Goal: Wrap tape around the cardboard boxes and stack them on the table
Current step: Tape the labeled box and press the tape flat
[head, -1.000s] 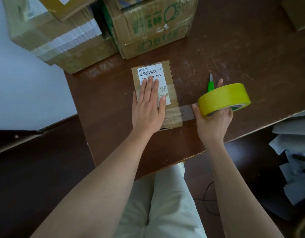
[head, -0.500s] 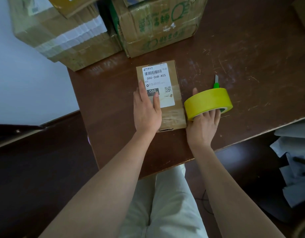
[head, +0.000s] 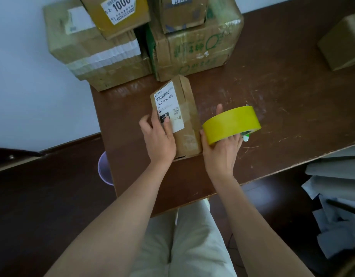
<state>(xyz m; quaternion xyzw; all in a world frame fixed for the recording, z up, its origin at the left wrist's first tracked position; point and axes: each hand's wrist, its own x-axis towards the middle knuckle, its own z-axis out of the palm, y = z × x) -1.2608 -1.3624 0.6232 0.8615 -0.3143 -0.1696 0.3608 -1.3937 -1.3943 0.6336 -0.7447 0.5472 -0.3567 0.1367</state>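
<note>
Left hand [head: 159, 139] grips the small box [head: 179, 116] at its near left edge: thumb lies across the white label [head: 169, 107], fingers curl round the left side. Box is tipped up on its right long edge, label face turned left, right edge resting on the table [head: 272, 108]. Right hand [head: 221, 150] holds the tape roll [head: 231, 123] just right of the box; fingers curl under and into the core, thumb tip shows behind the roll's far rim. Roll is yellow, tilted, lifted off the table, its near left rim close to the box's right side; cannot tell if they touch. A green cutter [head: 246, 134] is mostly hidden under the roll, only a green-and-white end showing. Behind the small box, at the far left of the table, a stack of larger boxes [head: 194, 48], the topmost with a label reading 1006 [head: 119, 9]. Another box [head: 342, 43] sits far right. White papers [head: 336, 196] lie off the table's near right edge.
</note>
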